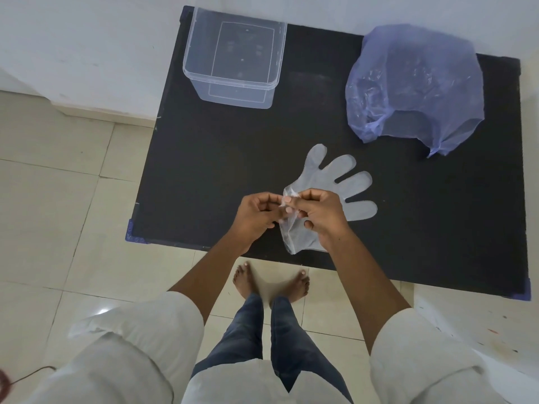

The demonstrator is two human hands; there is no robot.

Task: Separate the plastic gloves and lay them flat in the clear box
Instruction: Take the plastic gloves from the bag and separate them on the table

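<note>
Both hands pinch the cuff edge of the plastic gloves (pixel 329 185) over the desk (pixel 221 170) front: left hand (pixel 256 212) & right hand (pixel 320 212) fingers closed on the film, side by side. Long axis runs cuff near the body, fingertips up-right. Looks like one stuck stack, can't tell layers. Clear box (pixel 233 59) sits far up-left, left hand's side, nothing in it.

Black table (pixel 233 158) bears clear box (pixel 233 91), seemingly empty, bluish bag (pixel 414 83).
</note>
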